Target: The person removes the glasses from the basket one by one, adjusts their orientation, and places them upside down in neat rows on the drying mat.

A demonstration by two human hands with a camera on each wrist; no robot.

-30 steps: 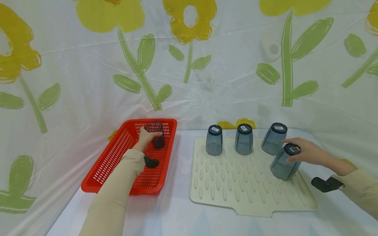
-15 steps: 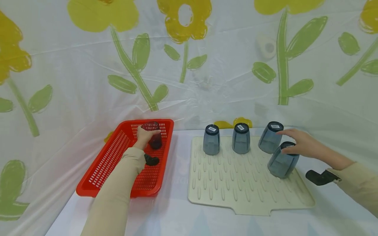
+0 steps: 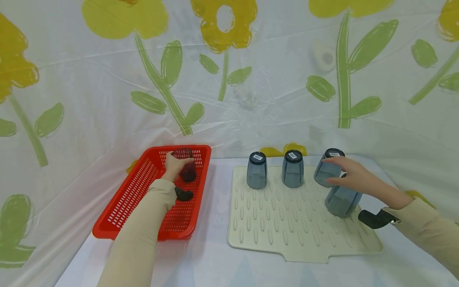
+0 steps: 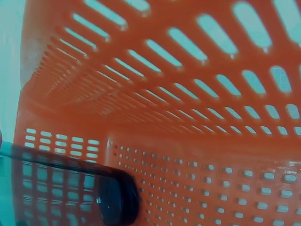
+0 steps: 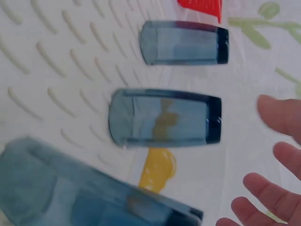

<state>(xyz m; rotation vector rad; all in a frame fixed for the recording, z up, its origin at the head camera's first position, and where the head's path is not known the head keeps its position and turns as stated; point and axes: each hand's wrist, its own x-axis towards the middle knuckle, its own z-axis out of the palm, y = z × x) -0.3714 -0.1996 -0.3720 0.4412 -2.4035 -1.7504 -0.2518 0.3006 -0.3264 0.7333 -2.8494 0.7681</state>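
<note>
My left hand (image 3: pixel 174 164) grips a dark tinted cup (image 3: pixel 186 169) standing at the far end of the red slotted basket (image 3: pixel 136 199). In the left wrist view that cup (image 4: pixel 70 188) fills the lower left against the basket wall (image 4: pixel 197 103). Several blue-grey cups stand upside down on the cream drying mat (image 3: pixel 287 223): two upright ones (image 3: pixel 256 170) (image 3: pixel 292 169), a tilted one (image 3: pixel 327 169) and a nearer tilted one (image 3: pixel 341 201). My right hand (image 3: pixel 346 175) hovers open over the two tilted cups, its fingers (image 5: pixel 277 113) spread and holding nothing.
A floral plastic sheet (image 3: pixel 229 79) covers the wall behind and the tabletop. The basket sits left of the mat with a narrow strip of table between them. The mat's front half (image 3: pixel 279 235) holds no cups. Black wrist mounts show on both sleeves.
My right hand has lifted off the nearer tilted cup and drifted left toward the tilted cup behind it. My left hand still grips the dark cup in the basket.
</note>
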